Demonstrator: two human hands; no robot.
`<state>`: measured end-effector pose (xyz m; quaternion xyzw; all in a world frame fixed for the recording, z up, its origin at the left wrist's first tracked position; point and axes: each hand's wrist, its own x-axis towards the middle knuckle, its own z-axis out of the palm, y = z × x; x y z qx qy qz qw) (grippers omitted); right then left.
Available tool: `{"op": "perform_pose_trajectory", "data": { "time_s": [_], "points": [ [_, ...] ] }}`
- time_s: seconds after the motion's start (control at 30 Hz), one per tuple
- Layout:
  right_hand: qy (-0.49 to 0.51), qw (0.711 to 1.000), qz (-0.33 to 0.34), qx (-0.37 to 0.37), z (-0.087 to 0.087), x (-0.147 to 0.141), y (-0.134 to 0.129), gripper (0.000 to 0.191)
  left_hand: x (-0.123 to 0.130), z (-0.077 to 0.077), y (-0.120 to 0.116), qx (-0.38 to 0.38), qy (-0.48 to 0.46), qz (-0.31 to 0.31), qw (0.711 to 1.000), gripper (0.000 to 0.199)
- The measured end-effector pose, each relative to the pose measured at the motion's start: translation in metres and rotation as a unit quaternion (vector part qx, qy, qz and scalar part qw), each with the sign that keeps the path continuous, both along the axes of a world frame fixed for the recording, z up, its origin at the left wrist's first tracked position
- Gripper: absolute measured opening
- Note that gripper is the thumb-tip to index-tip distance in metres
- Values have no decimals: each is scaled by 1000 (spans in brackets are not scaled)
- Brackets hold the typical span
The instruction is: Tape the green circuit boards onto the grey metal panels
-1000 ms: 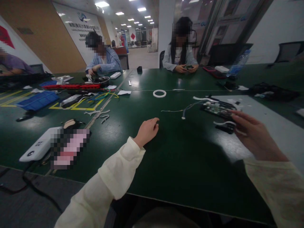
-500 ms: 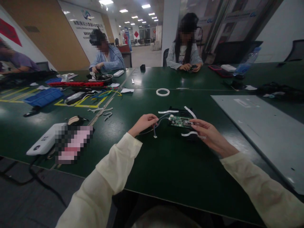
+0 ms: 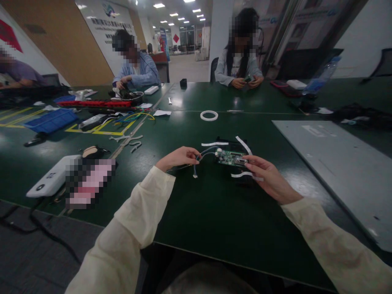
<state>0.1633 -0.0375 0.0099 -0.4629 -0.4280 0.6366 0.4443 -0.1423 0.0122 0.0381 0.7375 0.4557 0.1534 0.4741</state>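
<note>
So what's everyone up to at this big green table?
The person wearing the camera holds a small green circuit board with the right hand, while the left hand pinches its thin cable. White strips stick out around the board. A white tape ring lies further back. Across the table, two other people handle small items of their own.

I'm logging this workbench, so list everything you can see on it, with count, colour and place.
Circuit board: one, green, table centre, at the right hand's fingertips.
Wires: a few, blue-grey, running left from the board.
Tape strips: several, white, around the board.
Tape ring: one, white, beyond the board.
Panel: one, grey, right.
Tray: one, blue, far left.
Power strip: one, red, far left.
White device: one, near left.
Bottle: one, clear, far right.
Table: one, dark green.
People: three, seated at the far side.
Left hand: pinching the wires.
Right hand: holding the board.
</note>
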Motion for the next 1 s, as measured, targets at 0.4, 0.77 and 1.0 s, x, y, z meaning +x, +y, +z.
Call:
{"op": "perform_pose_trajectory", "data": {
  "time_s": [0.4,0.77,1.0],
  "points": [
    [-147,988,38,32,1,-5,0,41,-5,-10,5,186,166,72,966,24],
    [-510,821,-68,248,1,27,12,33,2,-10,1,260,220,79,937,21],
    [-634,684,-178,314,-4,79,37,34,23,0,-21,343,265,85,897,25]
  ]
}}
